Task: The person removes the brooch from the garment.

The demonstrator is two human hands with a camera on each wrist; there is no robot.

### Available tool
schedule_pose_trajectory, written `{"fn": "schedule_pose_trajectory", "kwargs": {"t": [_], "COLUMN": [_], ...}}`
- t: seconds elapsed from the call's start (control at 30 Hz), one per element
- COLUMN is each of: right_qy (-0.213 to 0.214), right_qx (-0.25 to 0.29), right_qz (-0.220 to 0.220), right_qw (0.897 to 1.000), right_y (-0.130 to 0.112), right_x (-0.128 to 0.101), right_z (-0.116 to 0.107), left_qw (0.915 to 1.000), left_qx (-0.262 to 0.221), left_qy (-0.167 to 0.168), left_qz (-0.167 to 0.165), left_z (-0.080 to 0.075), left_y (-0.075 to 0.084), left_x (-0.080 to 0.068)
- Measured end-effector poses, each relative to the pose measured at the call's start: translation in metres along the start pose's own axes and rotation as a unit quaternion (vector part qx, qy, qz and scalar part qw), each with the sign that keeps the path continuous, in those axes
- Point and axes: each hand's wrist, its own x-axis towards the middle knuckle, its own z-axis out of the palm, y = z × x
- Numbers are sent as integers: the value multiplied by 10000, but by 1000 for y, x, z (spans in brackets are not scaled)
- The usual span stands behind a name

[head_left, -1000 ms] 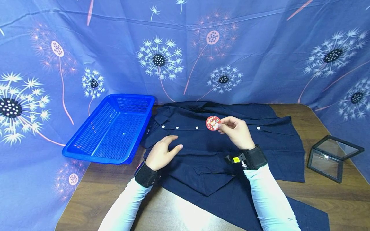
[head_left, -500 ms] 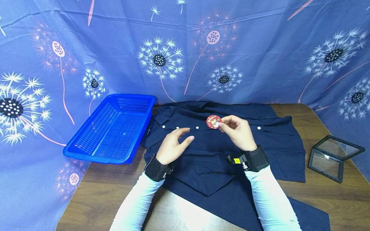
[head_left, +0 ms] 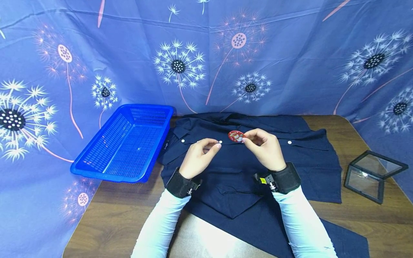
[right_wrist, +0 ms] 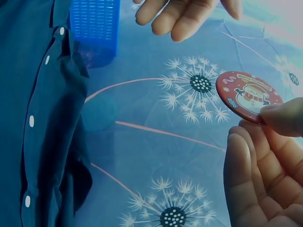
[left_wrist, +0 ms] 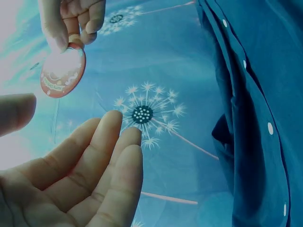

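My right hand [head_left: 266, 150] pinches a round red badge [head_left: 235, 135] by its edge, between thumb and fingers. A snowman picture and small lettering show on the badge's face [right_wrist: 251, 94] in the right wrist view. My left hand [head_left: 196, 159] is to the left of the badge, apart from it, its thumb and fingers bent loosely with a gap between them. In the left wrist view the left fingers [left_wrist: 106, 142] hold nothing. Beneath both hands a dark navy shirt [head_left: 309, 172] with white buttons lies spread on the table. The badge's back is hidden.
A blue perforated plastic basket [head_left: 111, 178] stands at the left of the wooden table [head_left: 113, 215]. On the right lies an opened black-framed case [head_left: 362, 194] with clear panels. A blue dandelion-print cloth [head_left: 206, 71] hangs behind the table.
My left hand has moved right and up, nearer the badge, and its fingers have drawn closer to the thumb. The badge has tilted in my right hand, which stays nearly in place.
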Motion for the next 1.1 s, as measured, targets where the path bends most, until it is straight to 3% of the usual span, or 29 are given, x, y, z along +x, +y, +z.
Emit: {"fn": "schedule_pose_trajectory", "kwargs": {"t": [0.4, 0.73, 1.1], "right_qy": [-153, -390, -456], "right_qx": [-166, -395, -488], "right_qz": [-495, -833, -1322], "right_qw": [9985, 9950, 9890], "right_y": [-7, -8, -9], "right_x": [-2, -5, -5], "right_z": [6, 10, 16], "left_qw": [9992, 9957, 9906], "left_qx": [-279, -888, -1305], "left_qy": [-226, -252, -348], "left_qz": [-171, -69, -238], "left_z": [3, 5, 5], "left_y": [1, -5, -5], "left_x": [2, 4, 6]}}
